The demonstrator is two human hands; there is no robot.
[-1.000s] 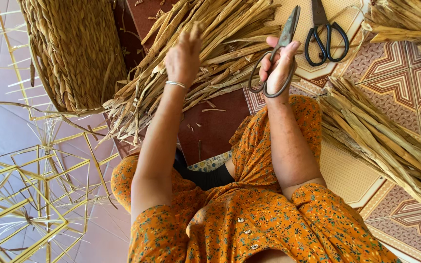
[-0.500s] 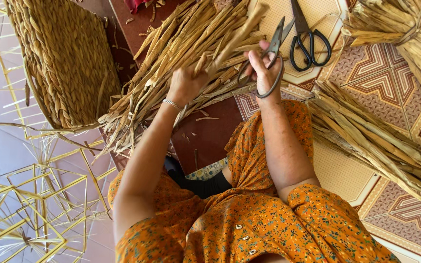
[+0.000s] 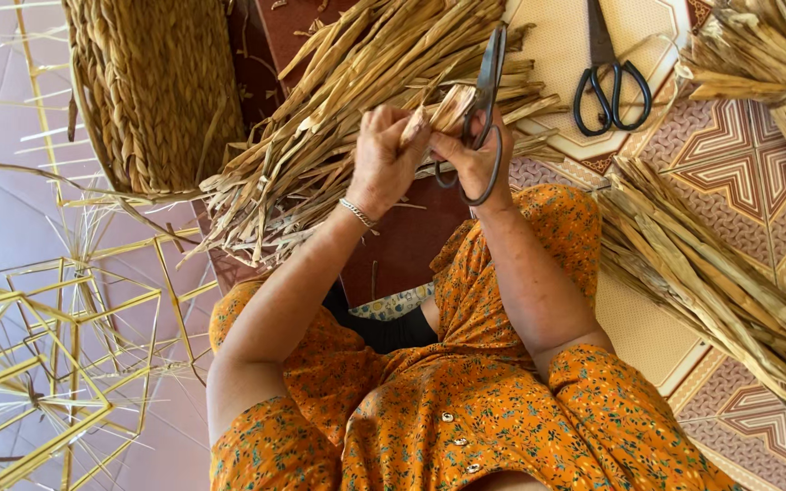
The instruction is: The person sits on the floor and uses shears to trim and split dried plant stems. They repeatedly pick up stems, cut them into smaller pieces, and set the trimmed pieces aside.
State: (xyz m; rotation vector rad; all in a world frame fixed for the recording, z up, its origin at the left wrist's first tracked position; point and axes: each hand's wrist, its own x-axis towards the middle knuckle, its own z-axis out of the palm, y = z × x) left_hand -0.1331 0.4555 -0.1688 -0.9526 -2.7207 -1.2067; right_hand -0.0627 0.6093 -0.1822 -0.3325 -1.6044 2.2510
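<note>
The left hand point(image 3: 384, 159) is closed around a dried leaf strip point(image 3: 443, 109), pinching it just below its cut end. The right hand point(image 3: 475, 155) touches it from 3 o'clock and grips a pair of grey scissors point(image 3: 487, 91), fingers through the loops, blades pointing toward 12 o'clock beside the strip. Behind both hands, from 9 to 12 o'clock, lies a loose pile of dried leaves point(image 3: 338, 118) on the floor. A woven basket point(image 3: 152, 91) sits at 10 o'clock. A second pair of scissors with black handles point(image 3: 609, 77) lies on the tiled floor point(image 3: 739, 173) at 1 o'clock. Another leaf bundle point(image 3: 720, 282) stretches across at 4 o'clock. A yellow straw frame point(image 3: 47, 355) stands at 8 o'clock.
</note>
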